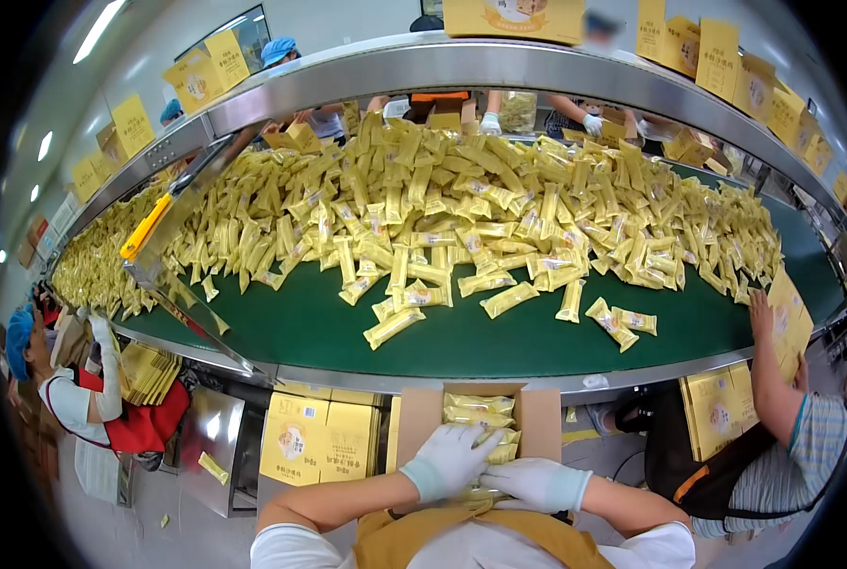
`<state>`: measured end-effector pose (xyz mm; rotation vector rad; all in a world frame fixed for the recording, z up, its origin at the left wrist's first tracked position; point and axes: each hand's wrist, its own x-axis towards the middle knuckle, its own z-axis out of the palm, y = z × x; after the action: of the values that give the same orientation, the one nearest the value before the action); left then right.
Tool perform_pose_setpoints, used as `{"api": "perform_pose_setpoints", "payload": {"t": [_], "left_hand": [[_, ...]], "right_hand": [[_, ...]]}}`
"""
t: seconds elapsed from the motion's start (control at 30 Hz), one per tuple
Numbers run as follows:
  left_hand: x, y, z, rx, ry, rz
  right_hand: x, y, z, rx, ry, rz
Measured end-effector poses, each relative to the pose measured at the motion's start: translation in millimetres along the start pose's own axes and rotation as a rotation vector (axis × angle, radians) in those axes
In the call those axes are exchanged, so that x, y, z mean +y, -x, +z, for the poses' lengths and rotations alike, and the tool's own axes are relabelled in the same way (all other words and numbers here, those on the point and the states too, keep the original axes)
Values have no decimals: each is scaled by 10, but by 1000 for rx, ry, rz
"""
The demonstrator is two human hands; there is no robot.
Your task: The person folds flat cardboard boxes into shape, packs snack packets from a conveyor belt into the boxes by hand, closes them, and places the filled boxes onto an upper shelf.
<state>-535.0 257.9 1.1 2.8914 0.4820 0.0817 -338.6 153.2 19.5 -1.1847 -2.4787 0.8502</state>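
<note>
An open cardboard box (420,417) stands in front of my body at the belt's edge, its flaps folded out. Rows of yellow wrapped snack packets (478,410) lie inside it. My left hand (449,462), in a white glove, rests over the packets from the left, fingers stretched out. From the right, my right hand (539,484), also gloved, lies over the packets nearest me with its fingers extended. Both hands cover part of the box's contents, and the fingertips of the two hands are close together.
A large heap of yellow packets (423,199) covers the green conveyor belt (319,327). Flattened yellow cartons (314,441) stand left of my box. Co-workers sit at left and right; a person's arm (774,379) holds a carton. A metal frame (575,71) arches over the belt.
</note>
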Motion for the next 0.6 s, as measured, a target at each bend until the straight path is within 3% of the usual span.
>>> {"api": "perform_pose_setpoints", "payload": {"t": [0.1,0.13,0.23,0.27,0.3,0.37,0.47,0.53,0.6], "left_hand": [[73,19,-110,-177,118,53],[23,104,218,21,-106,150],[124,76,62,-129,-214,122],[141,60,21,-149,-196,116],[154,38,-16,-168,-178,109],[161,32,-28,-183,-163,104],[130,50,-26,-133,-97,109],[124,95,-82,-48,64,116],[38,204,-115,166,294,83]], "right_hand": [[-47,64,-277,69,141,116],[7,44,-295,289,268,222],[327,-167,-518,770,378,457],[391,-275,-612,816,408,554],[535,-356,-616,740,303,653],[984,-484,-373,530,-99,632],[1197,-616,-272,175,-26,740],[1133,-571,-292,209,42,660],[918,-443,-317,292,112,556]]}}
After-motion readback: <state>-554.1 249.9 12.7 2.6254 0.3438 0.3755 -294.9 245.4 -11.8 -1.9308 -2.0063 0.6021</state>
